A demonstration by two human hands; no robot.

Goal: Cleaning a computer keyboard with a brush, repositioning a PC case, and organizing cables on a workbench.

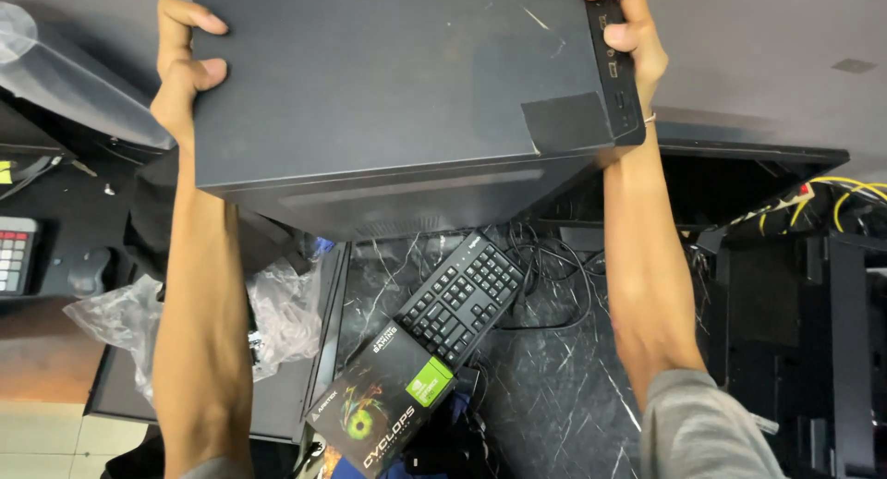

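Note:
A large dark grey computer case (388, 91) fills the upper middle of the head view, lifted off the surface. My left hand (180, 68) grips its left edge with the fingers curled over the panel. My right hand (633, 40) clamps its right edge, by the black front strip with ports. A dark tape patch (568, 123) sticks near the case's right corner. Both forearms stretch upward from the bottom of the view.
Below the case lie a black keyboard (462, 294), a black graphics-card box (383, 396) with a green label, and tangled black cables (545, 276) on a dark marble-patterned floor. Clear plastic wrap (120, 317) sits at left, a calculator (14, 253) at far left, yellow wires (845, 197) at right.

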